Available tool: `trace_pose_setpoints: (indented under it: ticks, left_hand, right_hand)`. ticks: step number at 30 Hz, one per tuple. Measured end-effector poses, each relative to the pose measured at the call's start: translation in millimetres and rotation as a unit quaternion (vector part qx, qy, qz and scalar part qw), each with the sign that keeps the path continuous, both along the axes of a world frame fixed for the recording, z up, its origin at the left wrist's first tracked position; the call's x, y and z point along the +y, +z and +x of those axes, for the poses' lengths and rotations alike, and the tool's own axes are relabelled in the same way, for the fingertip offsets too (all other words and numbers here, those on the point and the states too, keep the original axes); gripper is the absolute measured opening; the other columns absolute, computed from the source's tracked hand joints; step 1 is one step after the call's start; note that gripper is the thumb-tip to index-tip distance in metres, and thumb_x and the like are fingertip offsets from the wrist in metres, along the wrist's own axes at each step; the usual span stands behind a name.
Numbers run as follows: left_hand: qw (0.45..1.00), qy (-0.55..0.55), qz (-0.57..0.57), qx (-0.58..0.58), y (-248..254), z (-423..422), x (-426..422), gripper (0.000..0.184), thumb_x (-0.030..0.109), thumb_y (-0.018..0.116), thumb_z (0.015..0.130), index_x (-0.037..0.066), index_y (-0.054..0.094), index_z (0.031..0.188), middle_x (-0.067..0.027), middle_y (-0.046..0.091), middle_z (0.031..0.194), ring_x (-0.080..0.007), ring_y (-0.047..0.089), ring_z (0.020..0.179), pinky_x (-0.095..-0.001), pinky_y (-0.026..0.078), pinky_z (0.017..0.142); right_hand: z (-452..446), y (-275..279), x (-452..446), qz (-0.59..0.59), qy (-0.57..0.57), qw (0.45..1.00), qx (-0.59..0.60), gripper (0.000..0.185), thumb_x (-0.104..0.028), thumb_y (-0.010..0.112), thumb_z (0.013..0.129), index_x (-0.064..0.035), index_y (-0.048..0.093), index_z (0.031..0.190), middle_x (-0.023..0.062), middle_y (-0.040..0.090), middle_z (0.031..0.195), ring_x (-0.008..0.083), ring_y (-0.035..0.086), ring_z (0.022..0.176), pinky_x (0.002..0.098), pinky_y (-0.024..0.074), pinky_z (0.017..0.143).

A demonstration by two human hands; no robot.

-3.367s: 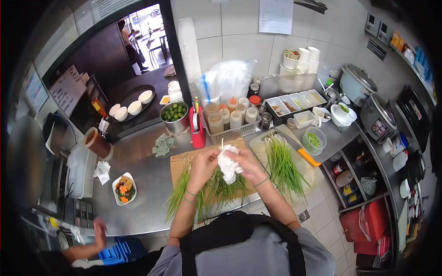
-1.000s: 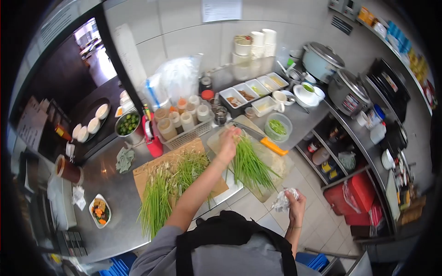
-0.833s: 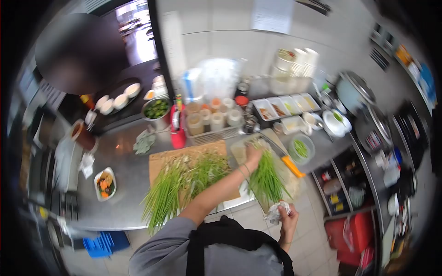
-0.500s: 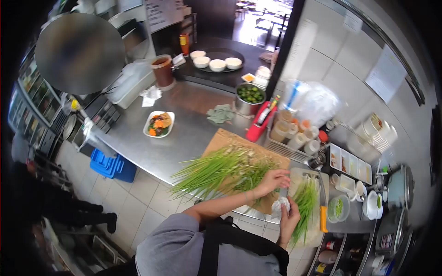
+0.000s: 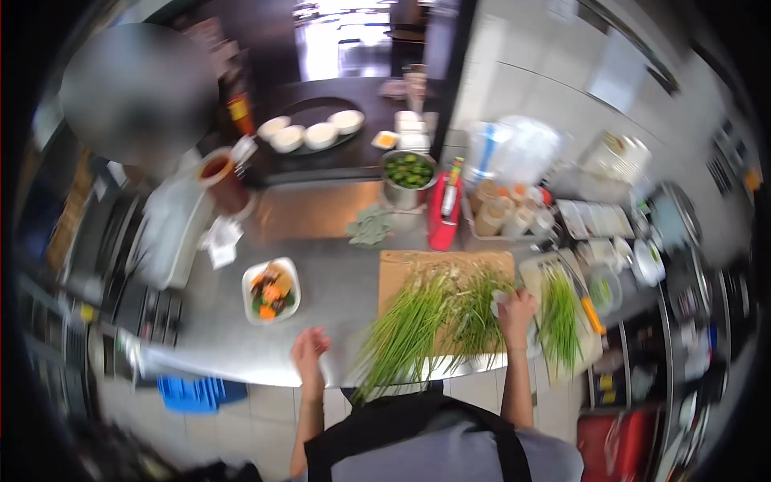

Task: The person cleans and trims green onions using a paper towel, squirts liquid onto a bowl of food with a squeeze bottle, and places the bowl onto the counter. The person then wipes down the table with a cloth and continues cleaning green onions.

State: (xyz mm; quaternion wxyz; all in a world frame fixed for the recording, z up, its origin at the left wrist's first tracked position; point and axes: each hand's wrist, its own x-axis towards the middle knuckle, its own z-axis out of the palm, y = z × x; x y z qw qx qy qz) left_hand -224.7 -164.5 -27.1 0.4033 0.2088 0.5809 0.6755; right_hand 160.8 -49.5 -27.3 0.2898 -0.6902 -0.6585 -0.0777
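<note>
While the left hand [image 5: 310,353] hung above the counter's front edge, left of the brown board [image 5: 390,277], its fingers were half curled and loosely apart. The right hand [image 5: 518,308], at the brown board's right edge, had its fingers drawn together on a crumpled white wad [image 5: 499,302]; blur obscured the exact contact. Long green stalks [image 5: 411,320] lay across the brown board, overhanging its near left side. Right of it, a second green bunch [image 5: 560,323] rested beside an orange-handled knife [image 5: 593,315]. Left of it stood a white bowl [image 5: 248,293] of food; beyond it, a metal pot [image 5: 407,197] of green fruit.
</note>
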Motion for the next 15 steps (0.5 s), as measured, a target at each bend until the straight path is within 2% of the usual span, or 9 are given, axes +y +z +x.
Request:
trace_pose_setpoints:
  ticks: [2,3,4,5,7,8,10,13,15]
  left_hand:
    - [0.999,-0.004,0.004,0.040,-6.2,-43.8,-7.3,0.029,0.027,0.046,0.091,0.003,0.060,0.087,0.0000,0.055,0.065,-0.0073,0.052,0.060,-0.0197,0.041,0.056]
    - [0.999,-0.007,0.000,0.034,-4.5,-61.0,-9.9,0.029,0.027,0.045,0.092,0.003,0.060,0.087,0.0003,0.054,0.065,-0.0066,0.050,0.059,-0.0192,0.040,0.055]
    - [1.000,-0.004,-0.005,0.030,-1.5,-76.0,-11.5,0.029,0.027,0.045,0.092,0.003,0.059,0.086,0.0006,0.053,0.064,-0.0059,0.048,0.059,-0.0187,0.038,0.054]
    - [0.999,-0.016,0.001,0.031,0.8,-87.7,-11.1,0.028,0.027,0.045,0.092,0.003,0.059,0.086,0.0008,0.053,0.064,-0.0055,0.047,0.058,-0.0186,0.037,0.054]
    - [0.999,-0.038,0.014,0.027,5.6,-105.6,-7.6,0.027,0.027,0.044,0.092,0.004,0.058,0.086,0.0013,0.052,0.064,-0.0053,0.044,0.057,-0.0192,0.035,0.054]
    - [0.998,-0.052,0.024,0.025,9.3,-108.4,-4.9,0.027,0.027,0.043,0.093,0.004,0.058,0.086,0.0012,0.052,0.064,-0.0053,0.044,0.057,-0.0193,0.035,0.054]
    - [0.996,-0.071,0.043,0.023,16.1,-112.2,-3.1,0.027,0.027,0.043,0.093,0.004,0.058,0.086,0.0012,0.052,0.064,-0.0053,0.044,0.057,-0.0195,0.035,0.055]
    - [0.995,-0.090,0.039,-0.006,16.5,-106.0,-5.1,0.029,0.028,0.043,0.093,0.003,0.057,0.087,0.0005,0.053,0.064,-0.0058,0.046,0.058,-0.0198,0.036,0.055]
    - [0.996,-0.087,0.028,-0.017,13.3,-98.8,-9.2,0.029,0.027,0.043,0.093,0.003,0.058,0.087,0.0000,0.053,0.064,-0.0065,0.048,0.059,-0.0202,0.038,0.055]
  right_hand:
    - [-4.0,-13.8,7.8,0.002,0.000,0.998,0.058,0.014,-0.010,0.069,0.062,-0.0032,0.058,0.067,0.0096,0.054,0.081,0.0326,0.048,0.086,0.0417,0.0381,0.075]
    - [-2.2,-17.5,19.8,0.022,0.044,0.991,0.122,0.015,-0.011,0.069,0.063,-0.0033,0.059,0.073,0.0105,0.055,0.081,0.0326,0.051,0.084,0.0411,0.0395,0.073]
    - [19.9,-35.9,44.6,-0.108,0.065,0.970,0.208,0.026,-0.008,0.065,0.068,-0.0041,0.055,0.092,0.0146,0.057,0.086,0.0296,0.056,0.078,0.0377,0.0427,0.068]
    - [26.9,-34.9,65.1,-0.120,0.012,0.966,0.230,0.032,-0.008,0.064,0.070,-0.0036,0.051,0.099,0.0161,0.058,0.089,0.0284,0.057,0.076,0.0357,0.0436,0.067]
    - [29.3,-26.7,112.0,-0.003,-0.021,0.942,0.336,0.041,-0.008,0.063,0.071,-0.0020,0.046,0.107,0.0177,0.059,0.094,0.0270,0.059,0.079,0.0337,0.0444,0.070]
    - [30.7,-23.9,136.6,0.122,-0.001,0.903,0.411,0.043,-0.008,0.064,0.071,-0.0011,0.044,0.109,0.0179,0.059,0.097,0.0269,0.059,0.083,0.0337,0.0442,0.074]
    - [45.1,-27.4,182.4,0.157,-0.077,0.921,0.349,0.055,-0.010,0.066,0.069,-0.0005,0.037,0.115,0.0175,0.057,0.103,0.0293,0.057,0.093,0.0360,0.0431,0.081]
    - [32.7,-4.5,212.2,0.066,-0.265,0.911,0.309,0.067,-0.016,0.070,0.063,-0.0031,0.034,0.118,0.0175,0.055,0.108,0.0319,0.054,0.101,0.0368,0.0407,0.087]
    - [28.7,-3.1,224.0,0.032,-0.282,0.915,0.286,0.074,-0.022,0.072,0.059,-0.0044,0.033,0.119,0.0186,0.054,0.109,0.0341,0.053,0.104,0.0391,0.0387,0.090]
